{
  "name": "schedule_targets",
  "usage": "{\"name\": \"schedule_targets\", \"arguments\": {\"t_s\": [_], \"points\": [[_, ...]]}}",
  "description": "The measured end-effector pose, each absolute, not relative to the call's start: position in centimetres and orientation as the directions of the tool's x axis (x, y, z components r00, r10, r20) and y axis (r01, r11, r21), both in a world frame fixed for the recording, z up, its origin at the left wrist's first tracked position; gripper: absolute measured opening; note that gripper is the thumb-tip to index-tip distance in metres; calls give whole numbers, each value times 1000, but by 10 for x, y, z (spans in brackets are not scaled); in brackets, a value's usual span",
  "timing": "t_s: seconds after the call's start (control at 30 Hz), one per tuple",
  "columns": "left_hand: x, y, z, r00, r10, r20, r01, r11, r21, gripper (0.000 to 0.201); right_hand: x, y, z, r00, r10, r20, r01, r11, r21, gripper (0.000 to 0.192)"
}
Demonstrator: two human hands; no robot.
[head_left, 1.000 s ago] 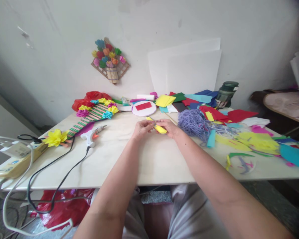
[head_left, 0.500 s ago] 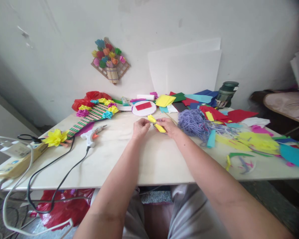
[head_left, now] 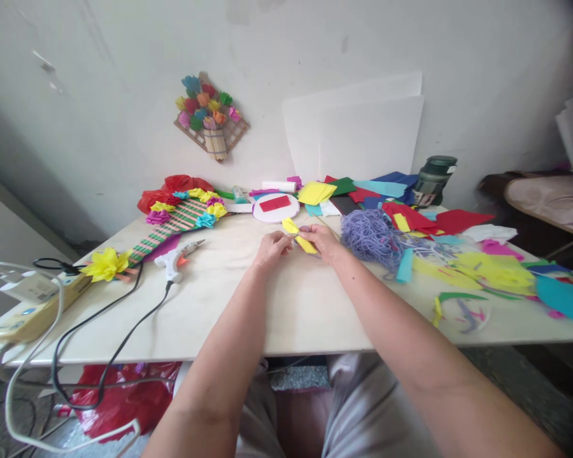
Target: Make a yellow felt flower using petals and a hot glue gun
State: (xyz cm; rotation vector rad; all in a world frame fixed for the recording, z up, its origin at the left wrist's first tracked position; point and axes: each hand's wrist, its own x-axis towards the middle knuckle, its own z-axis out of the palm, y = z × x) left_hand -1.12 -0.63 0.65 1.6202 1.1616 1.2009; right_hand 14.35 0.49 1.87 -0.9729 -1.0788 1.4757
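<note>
A strip of yellow crepe paper (head_left: 306, 245), pinched narrow at its middle, is held just over the table, with one end toward the back and the other toward me. My right hand (head_left: 321, 242) is closed on it from the right, thumb and fingers together. On the left, the fingertips of my left hand (head_left: 273, 248) are pressed together at the paper's narrow middle; what lies between them is too small to make out. Behind my hands lies a white oval piece (head_left: 262, 216) with a red paper rectangle (head_left: 274, 203) on it. Tangled purple yarn (head_left: 370, 235) lies right of my right hand.
A glue gun (head_left: 174, 261) with a black cord lies on the left, near a power strip (head_left: 38, 312) and a flower-trimmed striped craft (head_left: 167, 222). Coloured paper sheets (head_left: 382, 188) and scraps cover the back and right, beside a dark green flask (head_left: 434, 181).
My left hand has shifted slightly right, its fingers now closer against the middle of the yellow paper. My right hand and the paper have barely moved.
</note>
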Motion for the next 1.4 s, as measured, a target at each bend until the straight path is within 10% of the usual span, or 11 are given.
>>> {"name": "schedule_targets", "arguments": {"t_s": [0.93, 1.4], "points": [[-4, -1, 3, -74, 927, 367, 294, -331, 897, 25, 138, 7, 14, -4, 991, 134, -188, 130, -973, 30], [-6, -10, 10, 215, 977, 14, 44, -24, 999, 38, 137, 16, 4, 17, 967, 253, -78, 253, -964, 39]]}}
